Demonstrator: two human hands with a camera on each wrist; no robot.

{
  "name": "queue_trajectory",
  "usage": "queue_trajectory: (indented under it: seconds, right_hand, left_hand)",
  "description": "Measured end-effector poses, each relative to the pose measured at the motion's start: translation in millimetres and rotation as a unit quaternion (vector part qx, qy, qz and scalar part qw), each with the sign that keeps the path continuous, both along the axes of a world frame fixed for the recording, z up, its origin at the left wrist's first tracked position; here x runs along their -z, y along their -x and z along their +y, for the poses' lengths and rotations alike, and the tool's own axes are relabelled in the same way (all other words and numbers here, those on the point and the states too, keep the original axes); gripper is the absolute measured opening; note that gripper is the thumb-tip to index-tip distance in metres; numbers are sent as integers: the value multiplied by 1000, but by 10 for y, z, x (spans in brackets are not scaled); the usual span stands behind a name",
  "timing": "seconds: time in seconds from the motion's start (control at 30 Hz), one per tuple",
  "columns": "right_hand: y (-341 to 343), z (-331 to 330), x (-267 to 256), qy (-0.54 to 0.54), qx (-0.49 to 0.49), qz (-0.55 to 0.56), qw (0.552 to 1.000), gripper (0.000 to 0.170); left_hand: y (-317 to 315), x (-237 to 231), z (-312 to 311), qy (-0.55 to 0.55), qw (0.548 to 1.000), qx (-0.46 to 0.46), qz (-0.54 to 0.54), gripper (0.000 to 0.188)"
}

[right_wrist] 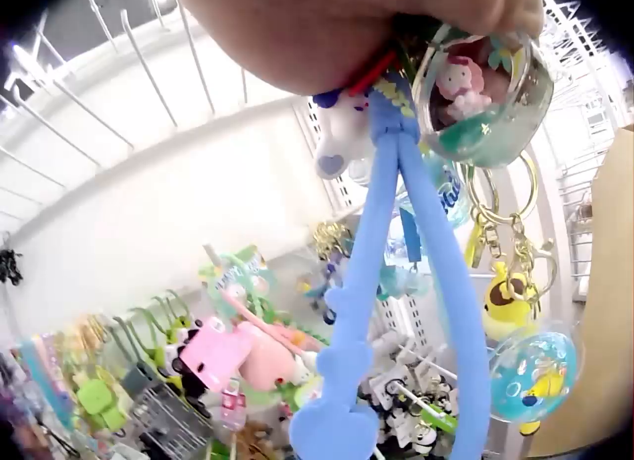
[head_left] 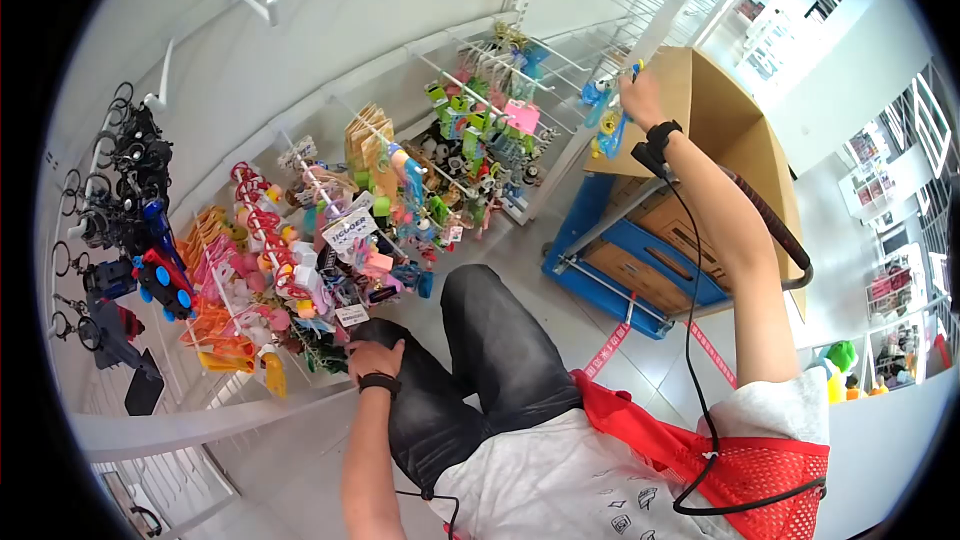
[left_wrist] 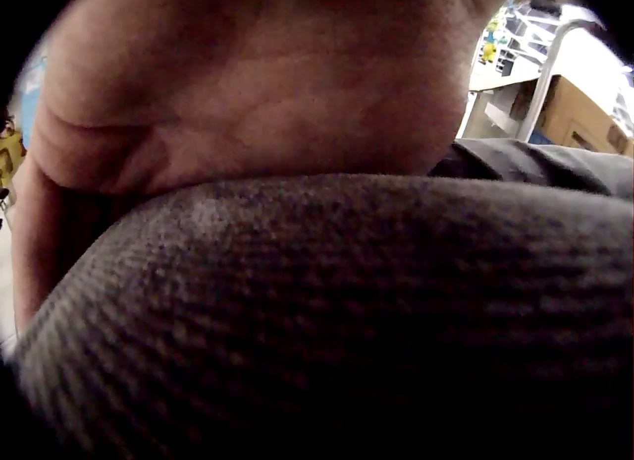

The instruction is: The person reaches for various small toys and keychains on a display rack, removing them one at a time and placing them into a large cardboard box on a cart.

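Observation:
My right hand (head_left: 641,97), raised at the upper right beside the cardboard box, grips a bunch of keychains (head_left: 609,118) that dangle below it. In the right wrist view a light-blue strap (right_wrist: 347,351) hangs from the fingers. Next to it are a clear round charm (right_wrist: 471,103) with a small pink figure, a yellow charm (right_wrist: 507,301) on gold rings and a blue liquid-filled charm (right_wrist: 535,376). My left hand (head_left: 376,358) rests on the knee of the dark trousers (left_wrist: 347,282), its palm against the cloth and the fingertips partly hidden.
Hooks on the white wall rack carry many keychains, among them black ones (head_left: 135,155), red-and-white ones (head_left: 265,230) and green ones (head_left: 465,125). At the right an open cardboard box (head_left: 735,90) stands above a blue cart (head_left: 625,285) with more cartons. A black cable (head_left: 690,350) runs along the right arm.

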State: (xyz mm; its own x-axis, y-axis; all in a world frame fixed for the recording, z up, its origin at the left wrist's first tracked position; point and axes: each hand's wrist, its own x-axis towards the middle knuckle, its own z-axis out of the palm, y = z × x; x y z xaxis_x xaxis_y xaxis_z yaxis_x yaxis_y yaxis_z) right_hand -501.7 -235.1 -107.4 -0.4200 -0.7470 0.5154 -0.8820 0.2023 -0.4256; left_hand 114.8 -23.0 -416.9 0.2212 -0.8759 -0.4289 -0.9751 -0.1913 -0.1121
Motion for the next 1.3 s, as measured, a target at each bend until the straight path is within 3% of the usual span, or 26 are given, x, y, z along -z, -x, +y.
queue_trajectory:
  seconds: [0.1,0.13,0.2,0.23,0.3,0.43,0.5,0.57,0.6,0.63,0.67,0.7,0.77,0.8,0.87,1.0,1.07,1.2,1.27,1.3]
  right_hand:
    - [-258,383,-491,44,1,-53,998,37]
    - [-209,459,-611,31,-4,-133,991,36]
    - [3,588,-910,-21,-4,-265,964,31]
    - [106,651,-1009,28,3,-292,956,29]
    - [987,557,-1074,70,19,-391,918,30]
    - [2419,888,-1542,133,163,-355,911,33]
    - [2966,1268,-1551,4,140,-292,946,41]
    - [2708,1597,-1641,-134,123,-465,867,73]
    - [3564,1401,-1367,-266,-20,-445,855,74]
    - [4171,1211,-861,-115,58,-350,928,32]
    - [3205,1423,-1040,-109,97,-309,940,47]
    - [2056,1669,-1259,-105,137,-269,948,65]
    - [1443,1552,-1092,-108,131,-57,984,53]
    - [940,1601,-1047,-59,54,53,995,61]
    - [212,1667,-999,6,-27,241,970,60]
    - [-1045,1713,-964,-101,-250,119,956,50]
    - [-1422,1551,-710,-212,-264,5,941,51]
    - [-1398,812,280,-222,-255,-54,940,70]
    - [-1289,340,650,-64,-204,-9,977,93]
    - [-1361,251,603,-62,-208,-10,976,93]
  left_hand:
    - [1,-166,-14,-29,999,-14,23,134]
    - [-21,-186,6,-17,999,-16,42,133]
    - [-152,125,26,7,999,-1,38,134]
    - [-155,232,19,33,999,5,33,134]
    - [-116,85,55,36,999,11,24,133]
    - [-108,104,82,46,998,-4,40,133]
    - [-120,82,56,48,997,-6,53,133]
    - [-159,222,9,51,998,2,37,135]
    - [-137,202,10,46,998,0,40,135]
    - [-88,143,17,42,998,-5,44,135]
    - [-55,-83,15,6,998,2,63,137]
    - [-93,15,-11,8,998,-3,60,137]
    - [-118,257,-18,38,998,23,33,135]
    - [-141,303,-12,39,998,34,28,135]
    - [-144,239,5,48,998,27,31,135]
    - [-156,107,21,14,997,14,70,137]
    - [-134,69,34,19,998,9,59,137]
    - [-72,-97,93,27,998,-11,49,138]
    - [-136,121,86,56,998,-25,25,137]
    - [-154,97,85,58,998,-28,24,137]
